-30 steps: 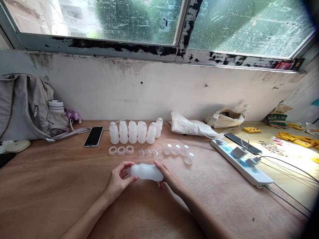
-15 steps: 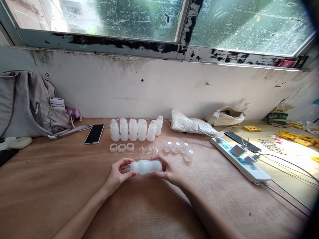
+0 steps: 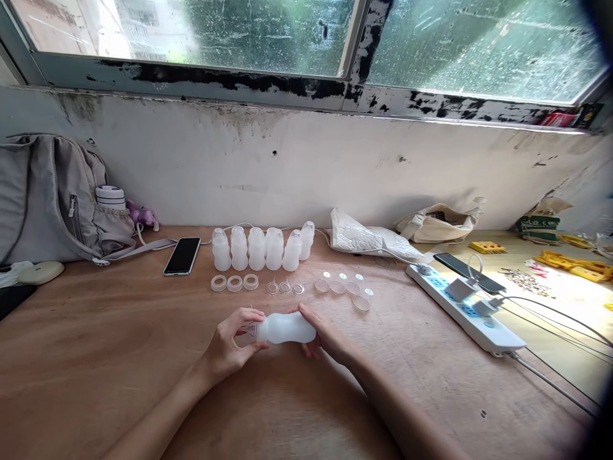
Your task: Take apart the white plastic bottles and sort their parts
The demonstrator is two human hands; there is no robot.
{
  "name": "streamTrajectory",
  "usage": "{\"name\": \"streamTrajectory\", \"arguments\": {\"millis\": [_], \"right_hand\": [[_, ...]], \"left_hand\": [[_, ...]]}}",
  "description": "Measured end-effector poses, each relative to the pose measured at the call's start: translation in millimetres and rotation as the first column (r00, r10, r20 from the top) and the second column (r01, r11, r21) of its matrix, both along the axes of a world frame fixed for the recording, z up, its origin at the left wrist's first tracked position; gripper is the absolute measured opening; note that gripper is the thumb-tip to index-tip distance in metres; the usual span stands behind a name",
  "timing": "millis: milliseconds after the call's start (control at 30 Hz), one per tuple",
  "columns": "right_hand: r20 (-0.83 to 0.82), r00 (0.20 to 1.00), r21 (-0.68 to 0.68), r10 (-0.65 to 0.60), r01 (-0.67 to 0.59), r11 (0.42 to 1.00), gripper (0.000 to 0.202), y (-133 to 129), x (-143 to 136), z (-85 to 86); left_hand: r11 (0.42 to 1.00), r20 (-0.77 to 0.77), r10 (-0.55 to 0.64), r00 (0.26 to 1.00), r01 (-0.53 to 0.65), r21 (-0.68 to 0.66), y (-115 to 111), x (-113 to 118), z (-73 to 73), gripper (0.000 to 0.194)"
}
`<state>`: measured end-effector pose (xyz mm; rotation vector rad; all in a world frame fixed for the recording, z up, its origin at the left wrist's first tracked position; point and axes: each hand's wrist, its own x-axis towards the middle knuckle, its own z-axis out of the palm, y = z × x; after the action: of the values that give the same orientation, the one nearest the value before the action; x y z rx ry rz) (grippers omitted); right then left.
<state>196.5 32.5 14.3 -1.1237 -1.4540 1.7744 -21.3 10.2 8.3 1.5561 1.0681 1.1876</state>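
A frosted white baby bottle [image 3: 290, 328] lies sideways in the air just above the table, its top end pointing left. My left hand [image 3: 234, 340] is closed around the ring and clear nipple end, thumb below and fingers above. At the base end, my right hand [image 3: 323, 333] cups the bottle, with its fingers partly hidden behind it. Beyond my hands lie three white screw rings [image 3: 234, 283], three clear nipples [image 3: 285, 286] and several clear round discs [image 3: 337, 287]. Several frosted bottles [image 3: 257, 249] stand in a row behind them.
A phone [image 3: 182, 256] and a grey backpack [image 3: 52, 198] are at the left. White padded packaging [image 3: 368, 236] and a cream bag [image 3: 438, 223] sit along the wall. On the right lies a power strip [image 3: 464, 310] with chargers and cables, beside a second phone [image 3: 467, 273].
The bottle has shifted slightly right and toward me. My left fingers have moved onto the ring, and my right hand has turned, its fingers now lower around the base.
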Motion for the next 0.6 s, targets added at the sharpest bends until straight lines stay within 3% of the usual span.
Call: {"name": "streamTrajectory", "arguments": {"millis": [133, 233, 300, 467, 600], "right_hand": [[-0.193, 0.981, 0.028, 0.021, -0.016, 0.999, 0.061, 4.0, 3.4, 3.9], [-0.063, 0.998, -0.041, 0.026, -0.029, 0.999, 0.043, 7.7, 7.5, 4.3], [0.017, 1.0, -0.097, 0.022, -0.02, 0.995, 0.046, 8.6, 10.2, 4.5], [-0.108, 0.994, 0.081, 0.011, -0.002, 0.997, 0.053, 8.4, 13.9, 8.3], [0.083, 0.995, -0.035, -0.047, 0.05, 0.998, 0.04, 8.4, 8.7, 6.8]], "left_hand": [[0.998, 0.064, -0.001, 0.998, 0.005, -0.066, 4.5, 1.0, -5.0, 0.034], [0.996, 0.086, -0.014, 0.996, 0.022, -0.084, 7.0, 0.8, -7.0, 0.033], [0.997, 0.073, -0.015, 0.997, 0.02, -0.077, 7.6, 0.4, -7.1, 0.034], [0.995, 0.079, -0.008, 0.997, 0.016, -0.102, 7.2, -0.7, -6.4, 0.034], [0.995, 0.049, -0.034, 0.998, 0.038, -0.09, 7.1, -1.9, -8.2, 0.035]]}}
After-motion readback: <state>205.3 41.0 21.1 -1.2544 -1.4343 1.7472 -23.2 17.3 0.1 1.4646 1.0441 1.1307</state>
